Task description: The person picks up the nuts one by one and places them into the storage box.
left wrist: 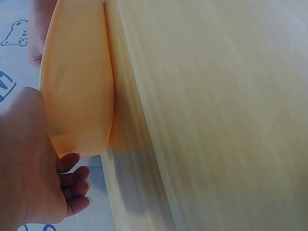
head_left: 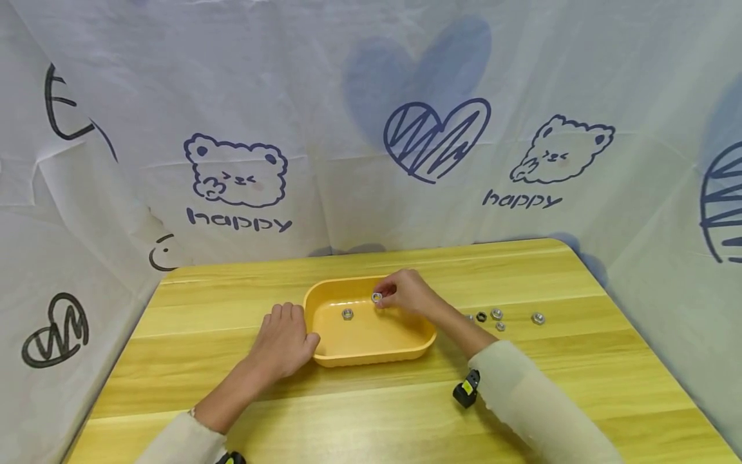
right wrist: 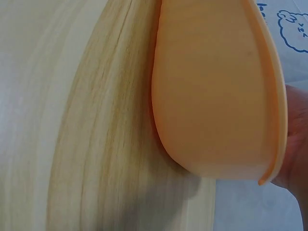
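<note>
A shallow yellow-orange tray [head_left: 371,356] stands on the wooden table, its outer wall filling much of both wrist views. My left hand [head_left: 284,341] grips its left end, thumb at the rim and fingers along the outside. Over the tray's far right part, my right hand [head_left: 410,293] pinches a silver hex nut [head_left: 377,298] between thumb and fingers. Another silver nut [head_left: 347,314] lies on the tray floor, left of the middle. In the right wrist view the tray wall [right wrist: 216,91] hides the right fingers and the pinched nut.
Right of the tray, several loose nuts lie on the table: a black nut [head_left: 481,317], silver ones beside it, and one silver nut [head_left: 538,318] farther right. The right forearm partly covers one. A printed white cloth [head_left: 348,212] hangs behind the table [head_left: 232,290].
</note>
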{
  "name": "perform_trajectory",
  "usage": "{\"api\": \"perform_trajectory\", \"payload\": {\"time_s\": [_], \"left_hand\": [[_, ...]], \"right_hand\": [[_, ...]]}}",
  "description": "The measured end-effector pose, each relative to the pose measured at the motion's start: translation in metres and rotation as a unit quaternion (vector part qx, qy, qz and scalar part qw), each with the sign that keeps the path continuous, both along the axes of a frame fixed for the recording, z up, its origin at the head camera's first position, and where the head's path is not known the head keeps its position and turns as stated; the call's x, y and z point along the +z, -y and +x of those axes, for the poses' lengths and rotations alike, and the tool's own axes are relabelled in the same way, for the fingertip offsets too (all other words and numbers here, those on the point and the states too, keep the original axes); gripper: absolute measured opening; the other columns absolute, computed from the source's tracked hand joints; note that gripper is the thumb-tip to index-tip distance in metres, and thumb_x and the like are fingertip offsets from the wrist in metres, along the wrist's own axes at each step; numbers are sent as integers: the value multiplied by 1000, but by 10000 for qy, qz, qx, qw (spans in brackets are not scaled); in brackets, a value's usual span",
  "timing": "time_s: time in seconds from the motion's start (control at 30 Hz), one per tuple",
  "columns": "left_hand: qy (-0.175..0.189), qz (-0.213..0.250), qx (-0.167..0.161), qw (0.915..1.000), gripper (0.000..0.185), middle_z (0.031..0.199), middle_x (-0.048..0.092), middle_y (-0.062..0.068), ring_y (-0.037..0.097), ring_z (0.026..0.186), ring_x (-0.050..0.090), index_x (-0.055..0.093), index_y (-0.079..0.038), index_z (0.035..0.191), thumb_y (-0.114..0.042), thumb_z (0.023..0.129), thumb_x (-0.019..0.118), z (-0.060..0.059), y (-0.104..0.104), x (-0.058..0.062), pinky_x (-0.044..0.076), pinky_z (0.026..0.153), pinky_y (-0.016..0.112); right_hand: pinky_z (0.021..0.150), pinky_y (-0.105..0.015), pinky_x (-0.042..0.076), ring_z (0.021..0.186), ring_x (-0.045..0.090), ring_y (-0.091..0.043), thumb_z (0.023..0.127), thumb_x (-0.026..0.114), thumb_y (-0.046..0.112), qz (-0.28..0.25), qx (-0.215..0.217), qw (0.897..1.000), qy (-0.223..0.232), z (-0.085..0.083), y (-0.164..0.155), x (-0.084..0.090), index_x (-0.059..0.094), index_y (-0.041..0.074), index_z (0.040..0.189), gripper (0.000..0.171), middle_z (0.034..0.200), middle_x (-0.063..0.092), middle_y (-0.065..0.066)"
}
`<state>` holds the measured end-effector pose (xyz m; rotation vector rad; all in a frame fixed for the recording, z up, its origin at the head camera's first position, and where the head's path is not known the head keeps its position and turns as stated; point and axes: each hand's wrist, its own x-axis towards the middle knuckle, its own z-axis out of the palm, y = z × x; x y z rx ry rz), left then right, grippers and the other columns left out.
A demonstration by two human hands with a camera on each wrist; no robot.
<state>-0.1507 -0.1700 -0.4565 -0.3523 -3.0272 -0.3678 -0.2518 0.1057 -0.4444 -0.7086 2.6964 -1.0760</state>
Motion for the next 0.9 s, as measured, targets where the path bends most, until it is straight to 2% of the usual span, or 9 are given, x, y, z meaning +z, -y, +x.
{"api": "perform_trajectory", "payload": {"time_s": [0.33,0.57,0.9], "left_hand": [[-91,6,-16,10000,22,85,42,10,27,81,34,48,-3,90,-23,90,55,-2,1,0,27,72,35],[-11,-16,-14,10000,22,87,42,10,27,82,34,48,-3,91,-24,90,55,-3,1,0,27,73,35],[-10,-16,2,10000,23,87,42,10,27,82,35,49,-2,91,-24,91,55,-2,1,1,28,74,35]], "right_hand": [[77,-26,56,80,69,-8,82,86,18,605,-24,9981,-73,-3,9,-7,81,9,100,21,90,79,0],[74,-26,53,75,64,-8,80,88,19,978,0,9950,-214,-2,12,-6,81,12,92,16,85,77,3],[71,-23,49,69,57,-6,79,87,15,1085,306,9921,-546,-3,14,-10,81,11,86,10,78,75,3]]}}
